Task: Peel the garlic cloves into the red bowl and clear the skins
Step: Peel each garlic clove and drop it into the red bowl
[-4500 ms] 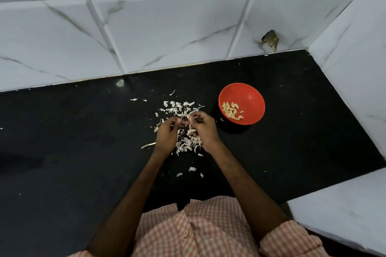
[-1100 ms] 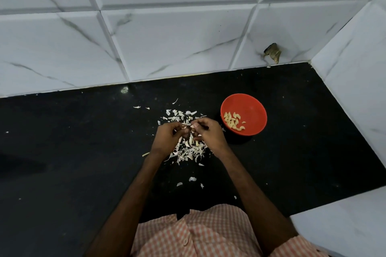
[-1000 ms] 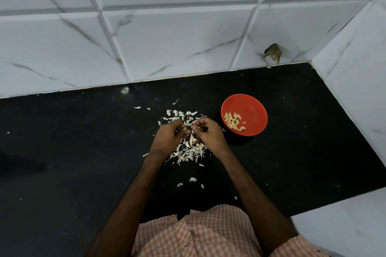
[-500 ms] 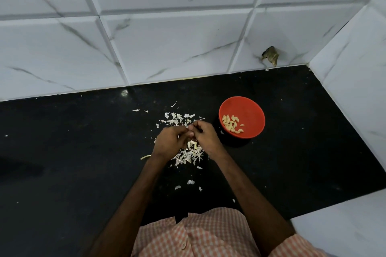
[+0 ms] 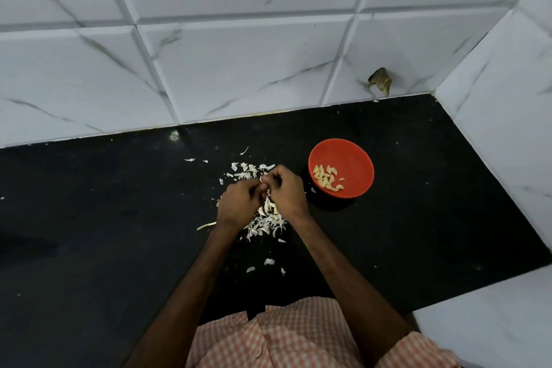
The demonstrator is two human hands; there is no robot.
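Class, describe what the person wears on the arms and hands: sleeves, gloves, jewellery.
Both the left hand and right hand are bare: no gloves, and no watch or bangle shows at the wrists. A short sleeve of an orange-and-white checked shirt with buttons shows on the right arm only.

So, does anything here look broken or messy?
Yes: a jagged hole is broken into the wall tile just above the counter, behind the red bowl. Garlic skins litter the counter too.

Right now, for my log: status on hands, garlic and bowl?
Left hand and right hand pinch a clove over the skins. Peeled garlic in red bowl. Skins not yet cleared. Nothing in the way.
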